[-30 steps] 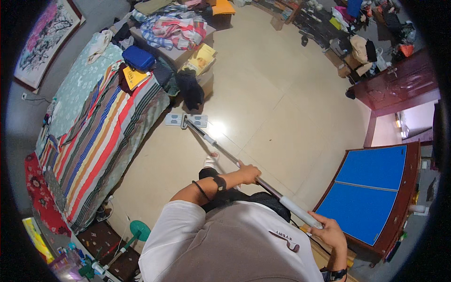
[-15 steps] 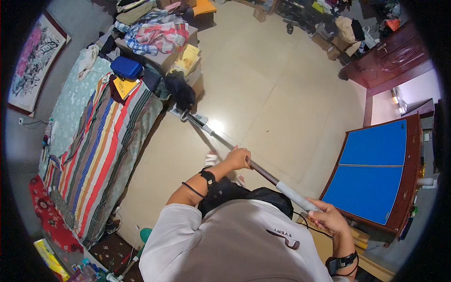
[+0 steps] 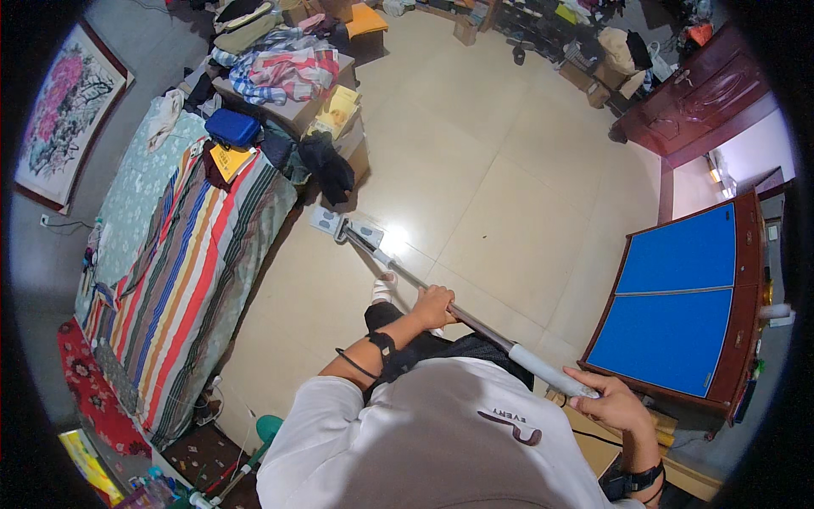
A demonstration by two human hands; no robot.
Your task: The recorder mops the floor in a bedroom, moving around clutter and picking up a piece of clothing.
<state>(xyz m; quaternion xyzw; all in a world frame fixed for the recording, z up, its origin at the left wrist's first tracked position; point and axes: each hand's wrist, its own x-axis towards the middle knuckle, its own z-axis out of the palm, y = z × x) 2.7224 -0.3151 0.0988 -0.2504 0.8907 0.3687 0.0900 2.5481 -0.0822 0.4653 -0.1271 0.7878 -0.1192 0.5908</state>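
Note:
A flat mop slants across the view, its pale head lying on the tiled floor by the foot of the bed. Partway up the metal pole, my left hand is closed around it. My right hand holds the top end of the grey grip, thumb and fingers on either side of it, the index finger stretched along it. Just above the mop head, a dark cloth hangs from the boxes.
On the left, a bed with a striped cover carries a blue case. Boxes with piled clothes stand beyond it. A cabinet with a blue top is on the right, near a reddish door. My feet are below the pole.
The mop head has come nearer to me from under the hanging dark cloth and now shows more fully. Both hands have shifted slightly right and down with the pole.

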